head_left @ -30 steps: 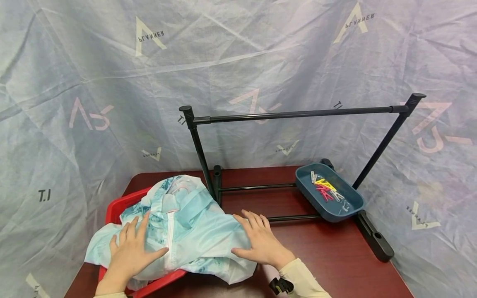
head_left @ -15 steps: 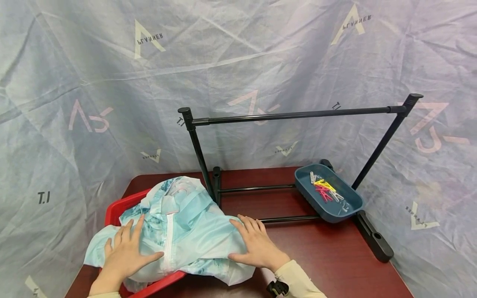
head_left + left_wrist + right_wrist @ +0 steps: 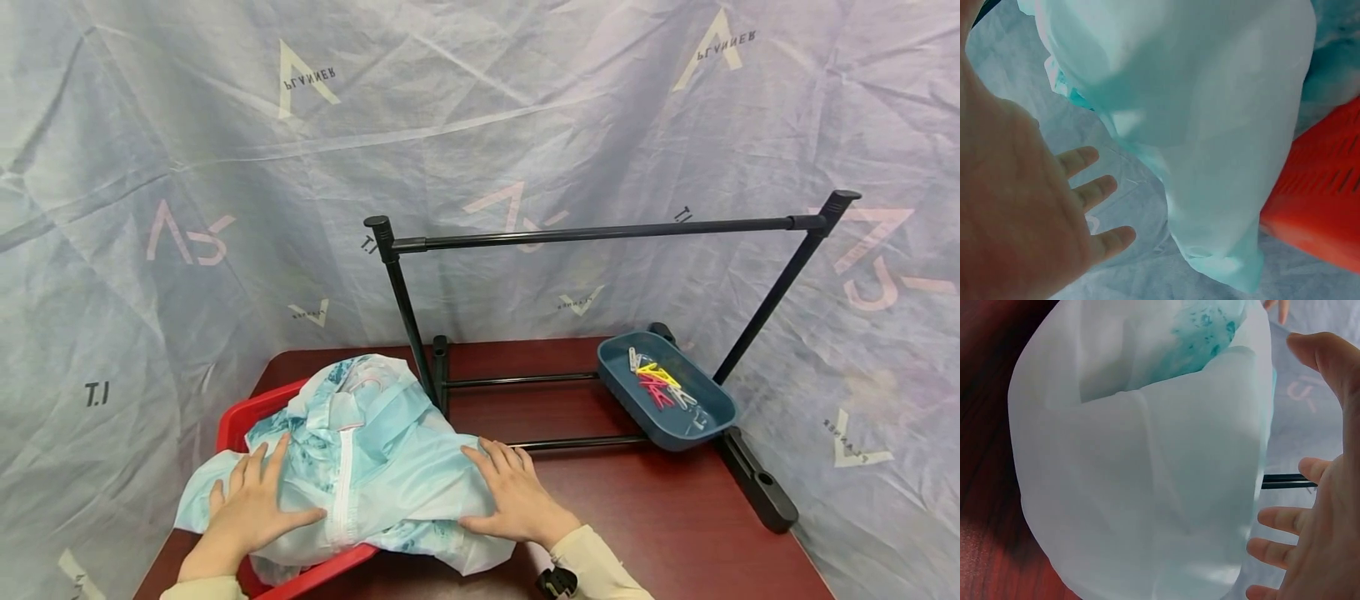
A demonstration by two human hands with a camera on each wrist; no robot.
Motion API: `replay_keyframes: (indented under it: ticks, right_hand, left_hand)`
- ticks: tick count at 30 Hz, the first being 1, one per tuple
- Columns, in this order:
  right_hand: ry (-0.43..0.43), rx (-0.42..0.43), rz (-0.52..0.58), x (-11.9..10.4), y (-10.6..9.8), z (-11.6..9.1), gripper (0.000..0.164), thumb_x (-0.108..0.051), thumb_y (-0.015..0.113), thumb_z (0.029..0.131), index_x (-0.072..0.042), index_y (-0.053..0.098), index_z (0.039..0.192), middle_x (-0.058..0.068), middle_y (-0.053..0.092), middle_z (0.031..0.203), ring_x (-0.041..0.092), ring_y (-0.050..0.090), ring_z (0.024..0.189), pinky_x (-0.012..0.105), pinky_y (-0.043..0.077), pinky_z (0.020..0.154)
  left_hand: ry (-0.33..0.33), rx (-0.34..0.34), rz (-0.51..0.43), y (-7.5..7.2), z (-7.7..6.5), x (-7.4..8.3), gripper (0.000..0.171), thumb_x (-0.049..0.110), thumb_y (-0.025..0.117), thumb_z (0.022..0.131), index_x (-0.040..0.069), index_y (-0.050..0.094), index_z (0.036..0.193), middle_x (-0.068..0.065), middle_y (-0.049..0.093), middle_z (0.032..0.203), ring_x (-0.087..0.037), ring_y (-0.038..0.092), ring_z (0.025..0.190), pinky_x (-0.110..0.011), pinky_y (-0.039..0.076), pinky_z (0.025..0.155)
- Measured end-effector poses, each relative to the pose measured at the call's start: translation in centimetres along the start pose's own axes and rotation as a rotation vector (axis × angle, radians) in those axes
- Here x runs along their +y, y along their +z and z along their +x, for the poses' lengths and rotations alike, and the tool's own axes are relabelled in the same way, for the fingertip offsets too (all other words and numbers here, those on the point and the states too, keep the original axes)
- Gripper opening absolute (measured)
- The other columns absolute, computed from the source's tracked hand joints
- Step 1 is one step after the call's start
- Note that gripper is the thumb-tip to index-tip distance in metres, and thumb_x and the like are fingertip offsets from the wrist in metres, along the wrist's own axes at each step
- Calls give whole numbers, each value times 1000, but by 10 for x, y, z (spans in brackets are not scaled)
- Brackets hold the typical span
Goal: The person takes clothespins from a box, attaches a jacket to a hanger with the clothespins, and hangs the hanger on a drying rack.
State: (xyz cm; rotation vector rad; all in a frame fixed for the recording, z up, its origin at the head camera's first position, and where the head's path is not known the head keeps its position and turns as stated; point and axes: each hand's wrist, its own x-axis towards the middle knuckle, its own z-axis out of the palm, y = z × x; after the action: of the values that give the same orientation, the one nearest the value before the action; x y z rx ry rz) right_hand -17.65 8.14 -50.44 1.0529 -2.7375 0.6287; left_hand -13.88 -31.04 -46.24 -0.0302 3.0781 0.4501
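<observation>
A light blue jacket (image 3: 405, 467) with a white front zip lies bunched over a red basket (image 3: 322, 573), its sleeves draping past the rim. Over its left part, my left hand (image 3: 243, 521) hovers with fingers spread. The left wrist view shows a gap between that hand's fingers (image 3: 1113, 242) and the pale cloth (image 3: 1204, 125). My right hand (image 3: 517, 500) is at the jacket's right side, fingers spread and holding nothing. In the right wrist view its fingers (image 3: 1282, 519) are close to the cloth's edge; whether they touch it I cannot tell.
Behind the jacket stands a black rack (image 3: 600, 236) with a top bar and lower rails. A blue tray (image 3: 618, 392) holding several yellow, pink and white clothes pegs (image 3: 660, 379) rests at its right end. The dark red table (image 3: 637, 517) meets a grey fabric backdrop (image 3: 480, 108).
Both hands have shifted slightly toward the person, the left one also a little leftward. The jacket, basket and tray stay where they were.
</observation>
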Motion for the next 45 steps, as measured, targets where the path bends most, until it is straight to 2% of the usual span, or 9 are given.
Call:
replay_keyframes:
  ticks: [12, 22, 33, 38, 45]
  right_hand:
    - [10, -36, -55, 0, 6, 2, 89, -60, 68, 82, -16, 35, 152, 17, 37, 151, 40, 35, 137, 63, 29, 103]
    - [2, -36, -70, 2, 10, 7, 90, -61, 68, 81, -14, 36, 151, 19, 38, 149, 41, 36, 136, 64, 31, 102]
    - [24, -69, -67, 5, 11, 13, 90, -62, 67, 82, -14, 37, 151, 21, 38, 149, 42, 36, 136, 63, 30, 103]
    - [35, -79, -64, 6, 13, 16, 91, -63, 67, 82, -14, 36, 152, 20, 38, 149, 42, 35, 136, 62, 30, 104]
    - [81, -142, -41, 7, 17, 19, 92, -65, 65, 82, -17, 33, 154, 16, 35, 152, 40, 34, 138, 60, 29, 106]
  left_hand:
    - [-37, -113, -24, -5, 10, -9, 133, 74, 73, 65, 5, 6, 157, -41, 15, 147, -63, 10, 131, -83, 2, 95]
    - [-51, -154, -21, -2, 19, -22, 136, 77, 72, 64, 5, 4, 158, -43, 14, 147, -64, 10, 132, -83, 0, 95]
    - [-64, -221, 11, -3, 21, -26, 131, 72, 75, 64, -2, 14, 153, -46, 18, 144, -65, 15, 129, -82, 6, 97]
    - [-57, -223, -1, 2, 25, -33, 135, 75, 76, 60, -2, 16, 153, -46, 20, 144, -65, 15, 130, -82, 6, 96]
    - [-70, -227, -39, 14, 33, -50, 139, 77, 77, 55, -2, 16, 153, -47, 20, 143, -65, 14, 129, -83, 4, 95]
